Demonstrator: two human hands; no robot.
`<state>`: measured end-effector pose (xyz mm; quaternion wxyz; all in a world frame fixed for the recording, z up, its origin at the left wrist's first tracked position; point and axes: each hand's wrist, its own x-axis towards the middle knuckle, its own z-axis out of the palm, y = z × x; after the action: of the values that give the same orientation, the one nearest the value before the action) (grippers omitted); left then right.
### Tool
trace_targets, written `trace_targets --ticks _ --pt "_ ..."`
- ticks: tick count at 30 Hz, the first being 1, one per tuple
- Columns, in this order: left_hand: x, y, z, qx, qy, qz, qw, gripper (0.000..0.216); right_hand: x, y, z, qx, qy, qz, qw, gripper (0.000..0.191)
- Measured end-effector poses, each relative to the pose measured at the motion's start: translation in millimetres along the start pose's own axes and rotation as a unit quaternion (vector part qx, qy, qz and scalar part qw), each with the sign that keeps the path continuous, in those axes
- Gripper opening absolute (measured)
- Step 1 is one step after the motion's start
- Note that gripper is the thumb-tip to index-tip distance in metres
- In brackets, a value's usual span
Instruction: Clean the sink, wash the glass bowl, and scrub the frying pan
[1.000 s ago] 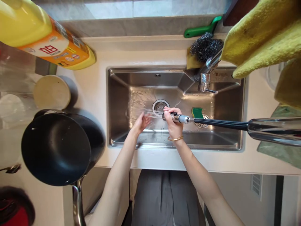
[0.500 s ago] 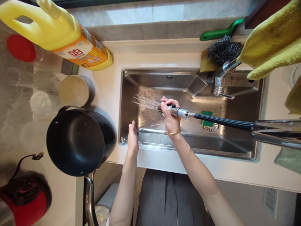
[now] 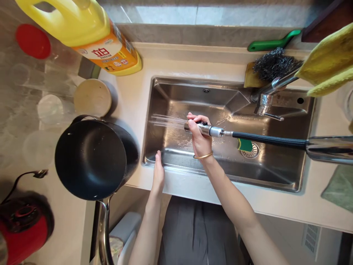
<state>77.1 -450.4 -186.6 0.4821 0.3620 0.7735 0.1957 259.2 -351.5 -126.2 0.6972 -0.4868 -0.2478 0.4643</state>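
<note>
1. left hand (image 3: 158, 171) rests flat, fingers together, on the sink's near rim (image 3: 193, 173).
2. right hand (image 3: 199, 138) is wrapped around the pull-out sprayer head (image 3: 205, 129); keep it low and level.
3. the spray (image 3: 165, 121) strikes the wall beyond its fingertips; sweep slowly.

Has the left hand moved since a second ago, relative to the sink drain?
Yes. The left hand left the spray beside the drain and now rests on the sink front rim.

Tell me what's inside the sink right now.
Inside the sink: the right hand gripping the spray head, spraying leftward, and a green sponge partly covering a drain strainer. The hose hides the sponge's top.
</note>
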Motion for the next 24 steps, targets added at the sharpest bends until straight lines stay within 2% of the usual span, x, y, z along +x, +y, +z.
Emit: trace_targets --ticks 7,12,16,21,24 --pt "-1.0 11.2 6.4 0.045 -0.014 0.014 0.999 0.074 44.9 15.1 13.0 -0.048 0.023 -0.072 0.996 0.018" --pt "-2.3 23.0 16.8 0.064 -0.031 0.013 0.997 0.070 67.0 20.7 5.4 -0.031 0.026 -0.111 0.993 0.014" --pt "-0.4 23.1 27.3 0.084 -0.062 0.029 0.994 0.069 60.5 21.5 -23.9 -0.117 0.050 -0.103 0.987 0.013" --pt "0.6 17.0 43.9 0.099 -0.106 0.054 0.988 0.065 41.8 4.0 -84.2 -0.241 0.131 -0.107 0.956 0.015" --pt "-2.5 12.5 54.0 0.130 -0.142 0.092 0.977 0.064 35.3 -12.4 -122.0 -0.316 0.150 -0.120 0.929 0.013"
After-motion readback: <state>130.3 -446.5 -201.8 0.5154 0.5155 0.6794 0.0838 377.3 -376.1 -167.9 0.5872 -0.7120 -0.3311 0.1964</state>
